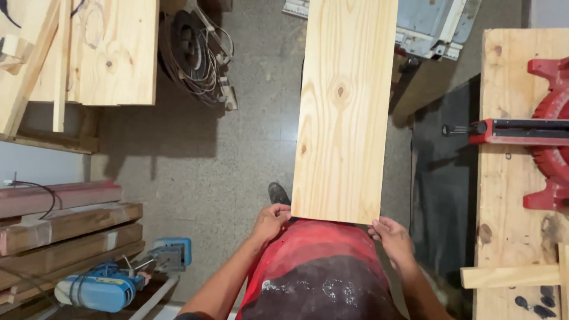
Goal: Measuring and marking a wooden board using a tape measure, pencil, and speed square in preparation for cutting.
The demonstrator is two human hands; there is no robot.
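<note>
Nearest to us is our red, paint-smeared shirt (317, 261), filling the bottom middle of the view. Going from the left, we see a blue power tool (98, 290) lying low beside stacked timber beams (62, 228), and above them leaning pine sheets (98, 50). A coil of cable (195, 53) rests on the speckled floor (195, 160) further in. Our left hand (269, 222) curls around the near left corner of a long pine board (344, 112), fingers bent over its end edge. This board runs straight away from our waist, held level above the floor, its near end touching our shirt. A dark shoe (278, 192) shows just left of the board, beneath it. Our right hand (392, 240) grips the near right corner, thumb on top, fingers wrapped under. Further right stands a wooden bench (510, 195) carrying a red saw (548, 133), with a loose wooden strip (510, 275) lying across its near end.
</note>
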